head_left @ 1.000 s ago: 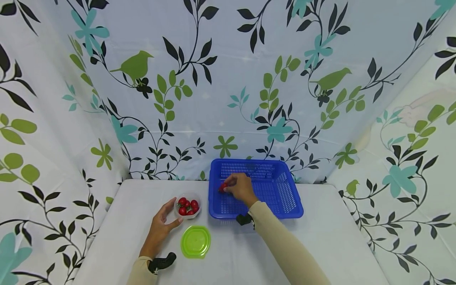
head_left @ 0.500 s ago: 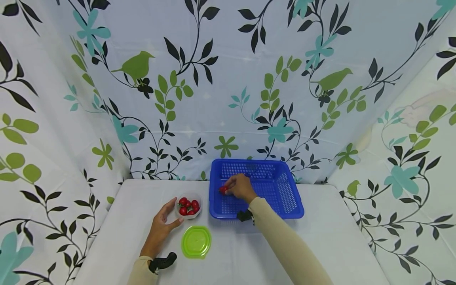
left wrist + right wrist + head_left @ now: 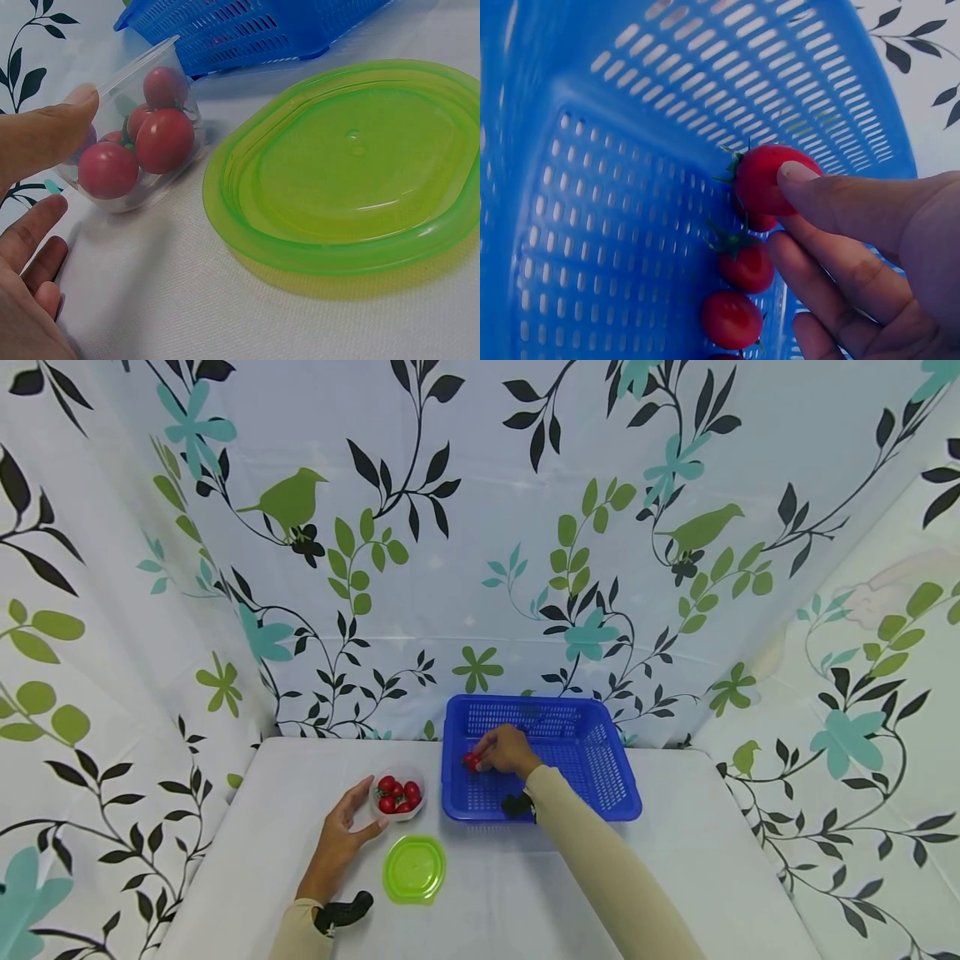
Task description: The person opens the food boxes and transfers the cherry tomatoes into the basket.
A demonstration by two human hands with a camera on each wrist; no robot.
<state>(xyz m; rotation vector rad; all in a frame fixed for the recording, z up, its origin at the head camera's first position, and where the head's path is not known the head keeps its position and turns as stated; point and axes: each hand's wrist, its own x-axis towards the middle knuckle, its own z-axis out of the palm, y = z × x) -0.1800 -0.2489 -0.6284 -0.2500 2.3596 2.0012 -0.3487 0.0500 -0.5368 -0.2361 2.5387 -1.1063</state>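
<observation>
My right hand [image 3: 510, 750] is inside the blue basket [image 3: 626, 777], at its left side. Its thumb and fingers pinch a red cherry tomato [image 3: 769, 178] with a green stem, clearly seen in the right wrist view. Several more tomatoes [image 3: 731, 319] lie in a line beneath it along the basket wall. My left hand [image 3: 341, 835] curves around a clear plastic container [image 3: 411, 771] on the table, left of the basket. In the left wrist view the thumb [image 3: 56, 131] lies against the container's rim. Several cherry tomatoes [image 3: 163, 141] sit inside it.
A green lid [image 3: 414, 870] lies on the white table [image 3: 525, 910], just in front of the container and close to the left hand. Behind the basket hangs a patterned cloth [image 3: 450, 585], which also runs along both sides.
The right hand has shifted the pinched tomato slightly towards the near side within the basket, its wrist moving a little forward. The left hand and container stay in place.
</observation>
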